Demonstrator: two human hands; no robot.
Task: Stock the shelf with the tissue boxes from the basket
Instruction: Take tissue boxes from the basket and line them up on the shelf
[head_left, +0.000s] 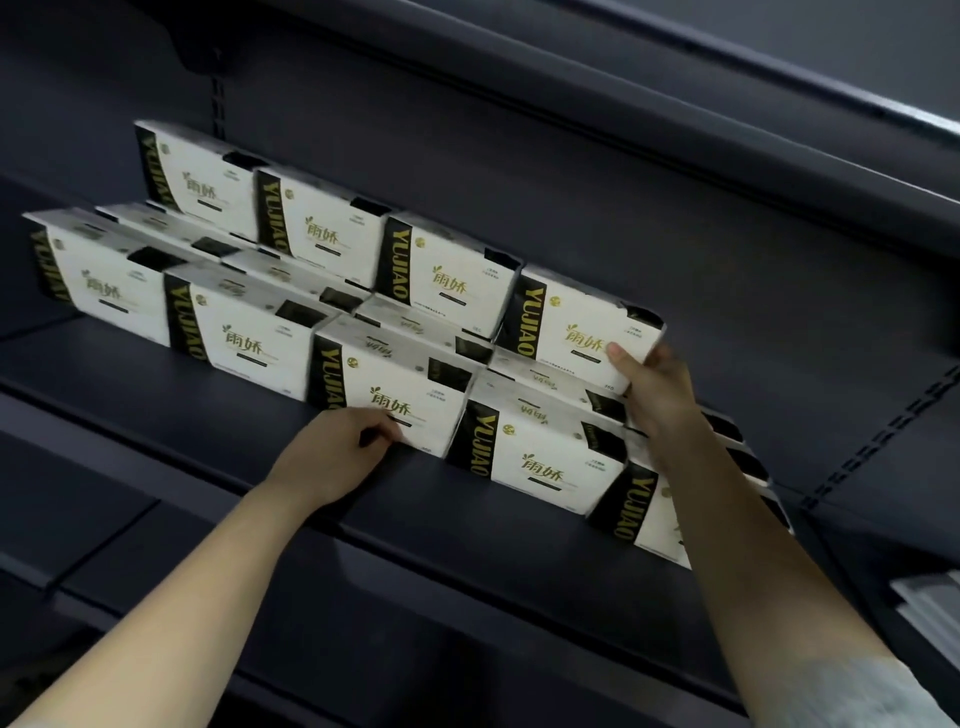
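Note:
White tissue boxes with black bands and gold "YUJAO" lettering stand in rows on a dark shelf. A front row of several boxes runs from left to right, with a raised row behind it. My right hand grips the lower right corner of the rightmost raised box, thumb on its front face. My left hand rests on the shelf with its fingertips touching the bottom edge of the third front-row box. The basket is out of view.
Another dark shelf overhangs the boxes from above, and a lower shelf lies below. A slotted upright stands at the right. Some grey flat items sit at the right edge.

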